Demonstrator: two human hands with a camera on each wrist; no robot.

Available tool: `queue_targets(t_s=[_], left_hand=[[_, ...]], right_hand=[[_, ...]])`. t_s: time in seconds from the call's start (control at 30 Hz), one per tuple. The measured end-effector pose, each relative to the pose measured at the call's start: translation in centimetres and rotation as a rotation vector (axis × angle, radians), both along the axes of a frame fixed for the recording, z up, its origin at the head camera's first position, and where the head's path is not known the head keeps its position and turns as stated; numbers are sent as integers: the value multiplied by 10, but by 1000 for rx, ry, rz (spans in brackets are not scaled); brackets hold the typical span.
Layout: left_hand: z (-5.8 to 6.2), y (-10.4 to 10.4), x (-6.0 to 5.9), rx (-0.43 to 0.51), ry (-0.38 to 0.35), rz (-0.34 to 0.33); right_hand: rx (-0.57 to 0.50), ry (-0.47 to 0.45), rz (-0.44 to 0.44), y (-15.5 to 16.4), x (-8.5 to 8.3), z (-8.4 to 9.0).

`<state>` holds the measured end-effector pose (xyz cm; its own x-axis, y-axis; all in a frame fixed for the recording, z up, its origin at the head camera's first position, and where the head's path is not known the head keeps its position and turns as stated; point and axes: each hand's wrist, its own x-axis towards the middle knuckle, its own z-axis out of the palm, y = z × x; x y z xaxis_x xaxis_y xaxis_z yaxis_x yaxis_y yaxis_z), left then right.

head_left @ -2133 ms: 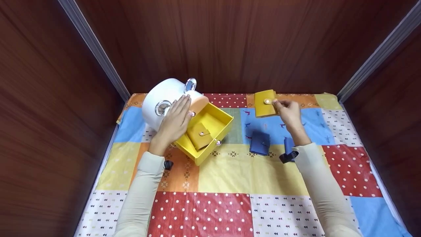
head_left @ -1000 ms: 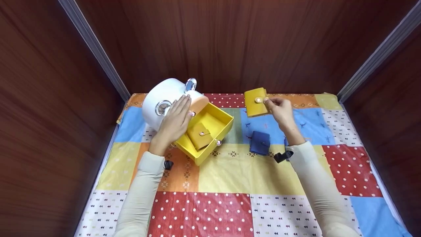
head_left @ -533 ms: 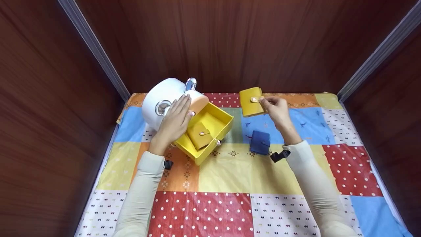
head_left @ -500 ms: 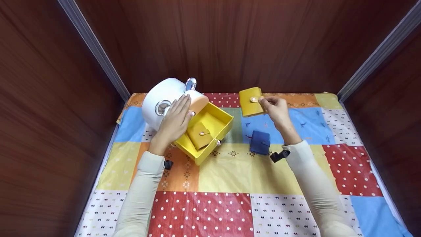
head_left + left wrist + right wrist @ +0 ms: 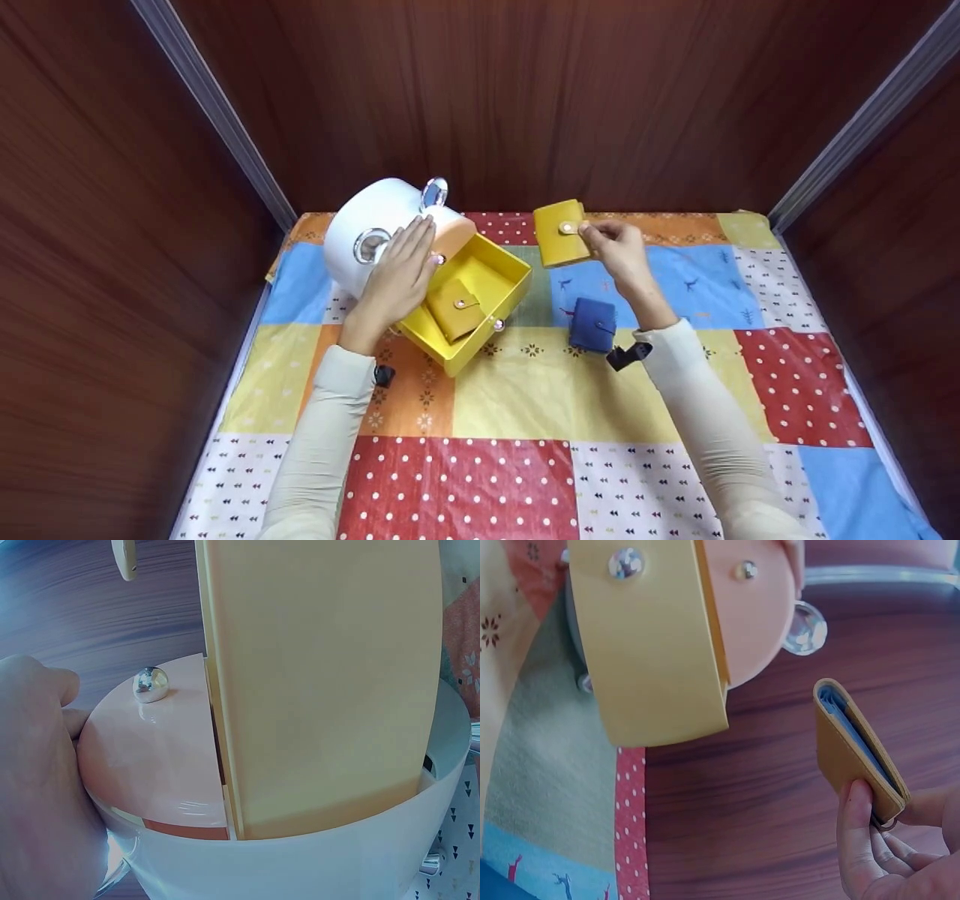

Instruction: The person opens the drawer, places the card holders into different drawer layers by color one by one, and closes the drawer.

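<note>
Up near the top centre of the head view, the right hand (image 5: 622, 251) holds a yellow wallet (image 5: 559, 232) in the air, thumb and fingertips pinching it by the edge beside its snap button, the wallet standing roughly upright with its face toward the camera. The right forearm runs up from the lower right of the frame at a slant, sleeve covering it to the wrist. In the right wrist view the same wallet (image 5: 855, 750) shows edge-on (blue lining visible inside), gripped at its lower corner by the fingers (image 5: 859, 840).

To the left of centre, the left hand (image 5: 397, 277) lies flat with straight fingers on the white round box (image 5: 371, 217), palm down, fingertips reaching toward its peach front panel (image 5: 150, 757). The left forearm rises almost straight from the bottom edge. A yellow drawer (image 5: 480, 300) stands pulled out of that box toward the centre of the frame, and a second yellow wallet (image 5: 454, 307) lies inside it.

Just below the right hand, a blue wallet (image 5: 592, 326) rests on the patchwork cloth (image 5: 540, 390) covering the bench.
</note>
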<state>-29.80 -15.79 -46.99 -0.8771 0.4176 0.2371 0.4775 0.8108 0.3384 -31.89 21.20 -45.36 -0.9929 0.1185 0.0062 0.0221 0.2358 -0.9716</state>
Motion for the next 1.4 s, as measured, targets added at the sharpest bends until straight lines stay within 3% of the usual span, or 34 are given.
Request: queue_targets(t_s=[0.67, 1.4], left_hand=[[1, 2, 0, -7, -4, 6], [1, 2, 0, -13, -9, 9]], right_hand=[[-104, 14, 43, -24, 1, -5], [-106, -4, 88, -49, 0, -9]])
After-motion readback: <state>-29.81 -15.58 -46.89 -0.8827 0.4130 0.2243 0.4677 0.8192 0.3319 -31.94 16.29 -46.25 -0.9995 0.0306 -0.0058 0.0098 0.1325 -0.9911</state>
